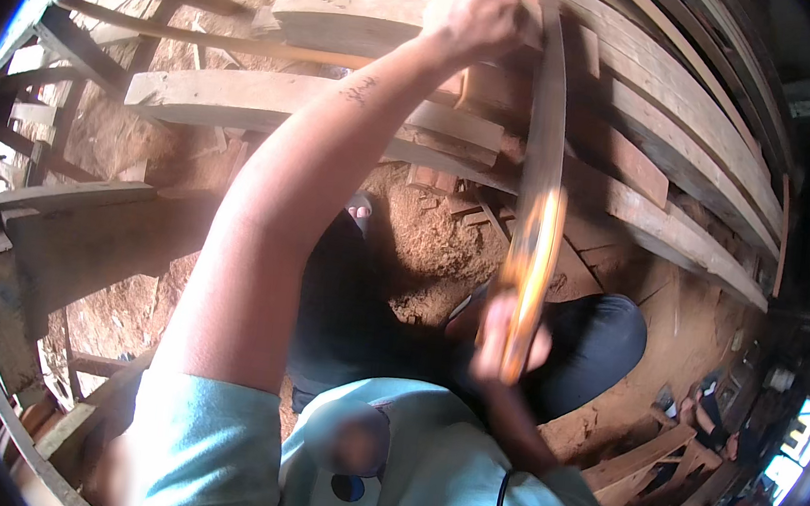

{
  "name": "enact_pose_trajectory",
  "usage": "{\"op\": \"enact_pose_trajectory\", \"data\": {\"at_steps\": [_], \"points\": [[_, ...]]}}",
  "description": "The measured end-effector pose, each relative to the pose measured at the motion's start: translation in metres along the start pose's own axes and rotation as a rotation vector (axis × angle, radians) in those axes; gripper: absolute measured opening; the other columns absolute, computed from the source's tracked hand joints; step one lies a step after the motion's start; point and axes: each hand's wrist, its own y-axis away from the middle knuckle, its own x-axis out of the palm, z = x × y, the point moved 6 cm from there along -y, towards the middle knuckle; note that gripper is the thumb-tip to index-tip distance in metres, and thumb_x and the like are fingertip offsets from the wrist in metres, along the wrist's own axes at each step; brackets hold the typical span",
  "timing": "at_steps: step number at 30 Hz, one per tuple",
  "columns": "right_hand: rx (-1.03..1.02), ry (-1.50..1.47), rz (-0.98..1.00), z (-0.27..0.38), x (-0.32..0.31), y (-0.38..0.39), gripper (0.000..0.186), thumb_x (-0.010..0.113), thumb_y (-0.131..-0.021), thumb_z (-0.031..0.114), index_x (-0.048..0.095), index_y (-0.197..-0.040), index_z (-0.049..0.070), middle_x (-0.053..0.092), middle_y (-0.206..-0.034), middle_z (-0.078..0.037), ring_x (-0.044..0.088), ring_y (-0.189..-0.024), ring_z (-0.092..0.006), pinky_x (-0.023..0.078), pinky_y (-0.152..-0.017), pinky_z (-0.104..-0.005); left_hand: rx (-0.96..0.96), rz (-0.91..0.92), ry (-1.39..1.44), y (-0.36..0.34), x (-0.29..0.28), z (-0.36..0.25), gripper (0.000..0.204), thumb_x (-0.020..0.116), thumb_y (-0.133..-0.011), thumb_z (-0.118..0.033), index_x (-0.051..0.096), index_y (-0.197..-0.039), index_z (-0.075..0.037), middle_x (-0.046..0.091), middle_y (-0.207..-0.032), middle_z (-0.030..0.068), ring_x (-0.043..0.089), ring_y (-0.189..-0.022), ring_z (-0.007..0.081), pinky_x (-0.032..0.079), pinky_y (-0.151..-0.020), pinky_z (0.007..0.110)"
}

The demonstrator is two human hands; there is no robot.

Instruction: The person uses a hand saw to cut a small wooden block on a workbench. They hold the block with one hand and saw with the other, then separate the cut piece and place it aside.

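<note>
Looks like dull metal along the saw blade [547,120], turning glossy on the blurred yellow handle [541,256]. Shows matt, rough-looking wood in the beams [350,15], grainy roughness over the brown ground [430,241], and matt cloth in the pale shirt [440,500] and dark trousers [596,340].

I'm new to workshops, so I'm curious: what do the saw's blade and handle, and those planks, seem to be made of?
Blade: probably steel with a dull finish; it looks long, thin and grey.
Handle: yellow-orange with bright highlights, perhaps plastic or varnished wood; blur leaves it open.
Planks: wood, apparently unpainted, judging by their pale brown faces.
</note>
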Motion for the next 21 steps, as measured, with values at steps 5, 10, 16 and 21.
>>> {"op": "enact_pose_trajectory", "data": {"at_steps": [5, 10, 16, 21], "points": [[0.128, 0.127, 0.405, 0.011, 0.045, -0.119, 0.013, 0.061, -0.099, 0.003, 0.073, -0.1, -0.001, 0.07, -0.085, -0.016, 0.065, -0.071, -0.0288, 0.053, -0.068, -0.0425, 0.176, 0.097, -0.301, 0.022, 0.014, -0.008, 0.021, 0.065, -0.072, -0.013, 0.069, -0.082, 0.005, 0.056, -0.077, 0.0147, 0.058, -0.077, 0.0301, 0.058, -0.078, 0.051], [0.533, -0.331, 0.301, 0.016, 0.009, -0.071, 0.011, 0.067, -0.094, 0.008, 0.07, -0.094, -0.002, 0.068, -0.086, -0.015, 0.067, -0.082, -0.0294, 0.053, -0.085, -0.0461, 0.076, 0.01, -0.112, 0.006, 0.018, -0.012, 0.007, 0.063, -0.076, -0.011, 0.061, -0.073, -0.004, 0.056, -0.077, 0.0154, 0.057, -0.072, 0.0332, 0.055, -0.079, 0.053], [0.434, -0.114, 0.41, -0.01, 0.056, -0.117, 0.011, 0.065, -0.1, 0.008, 0.069, -0.106, -0.001, 0.065, -0.094, -0.016, 0.059, -0.082, -0.0223, 0.049, -0.072, -0.0387, 0.142, 0.014, -0.33, 0.023, 0.012, -0.003, 0.012, 0.065, -0.075, -0.019, 0.062, -0.072, -0.008, 0.053, -0.074, 0.0121, 0.058, -0.076, 0.0278, 0.053, -0.071, 0.049], [0.453, -0.359, 0.298, 0.017, -0.003, -0.052, 0.011, 0.063, -0.098, 0.006, 0.063, -0.107, 0.0, 0.062, -0.093, -0.009, 0.059, -0.071, -0.0179, 0.05, -0.063, -0.0301, 0.123, 0.052, -0.184, 0.008, 0.015, -0.01, 0.01, 0.065, -0.073, -0.015, 0.059, -0.067, -0.009, 0.047, -0.072, 0.0094, 0.055, -0.072, 0.0266, 0.052, -0.066, 0.045]]}}
